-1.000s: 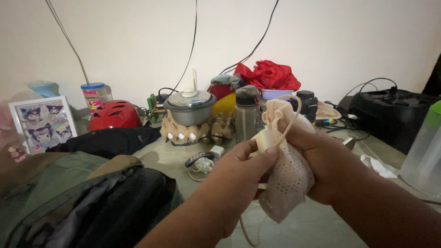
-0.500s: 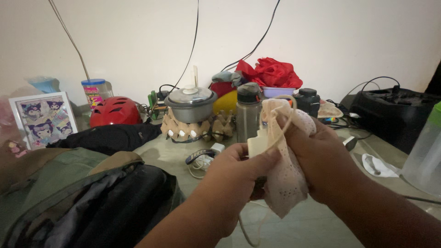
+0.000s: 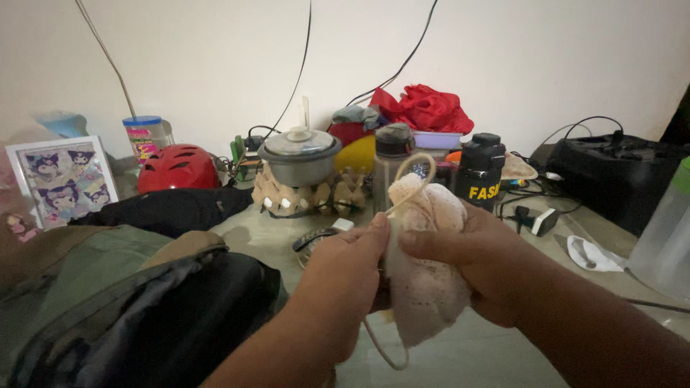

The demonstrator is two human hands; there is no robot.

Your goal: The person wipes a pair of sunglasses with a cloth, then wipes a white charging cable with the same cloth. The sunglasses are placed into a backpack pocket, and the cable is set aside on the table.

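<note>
Biggest thing near you was the dark green-and-black bag, filling the lower left and cut off by the frame edge. A black case with cables sat at the far right, and a clear plastic jug was cropped at the right edge. Behind your hands stood a red helmet, a black garment, a grey lidded pot on an egg carton, a red cloth pile, a framed picture, a grey bottle and a black bottle. All that clutter crowded the back of the table; bare surface showed only near you and to the right.

Your right hand was closed around a pale eyelet cloth pouch, held above the table at centre. Your left hand was pinched at the pouch mouth, on its cream cord, which looped up above. What the left fingers gripped inside was hidden. A cord end hung below the pouch.
</note>
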